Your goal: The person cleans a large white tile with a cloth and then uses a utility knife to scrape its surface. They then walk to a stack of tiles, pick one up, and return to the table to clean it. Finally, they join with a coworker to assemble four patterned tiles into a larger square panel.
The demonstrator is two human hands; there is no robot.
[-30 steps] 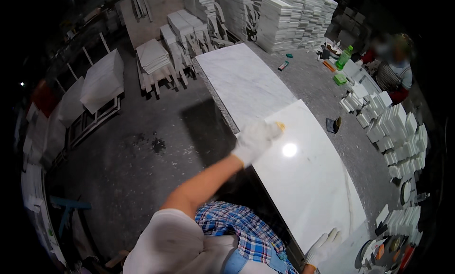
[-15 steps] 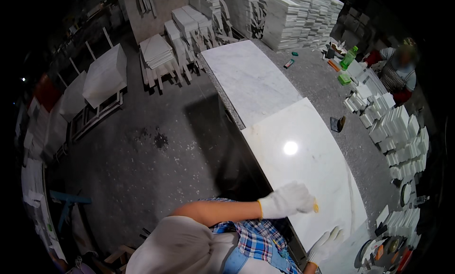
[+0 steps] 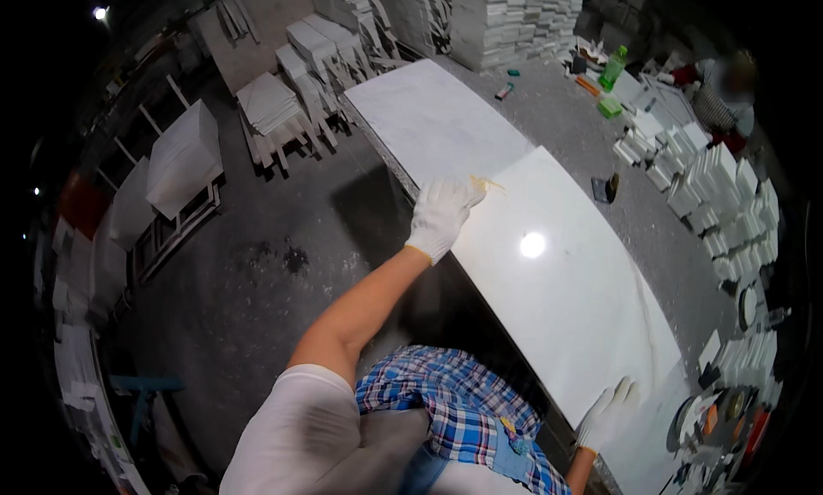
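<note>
Dark workshop floor surrounds a long surface, where two white marble slabs lie end to end. The left hand, gloved, presses a small yellow pad at the nearer slab, at its 11 o'clock corner; its fingers look clenched on the pad. The right hand, also gloved, rests flat and released on the 5 o'clock edge. I would wipe in even strokes and keep that hand bracing. One green bottle stands at 1 o'clock.

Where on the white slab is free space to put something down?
The glossy white slab is bare between the left hand at its far corner and the right hand at its near edge. The matte slab beyond is bare too. The stacked tiles crowd the right side.
</note>
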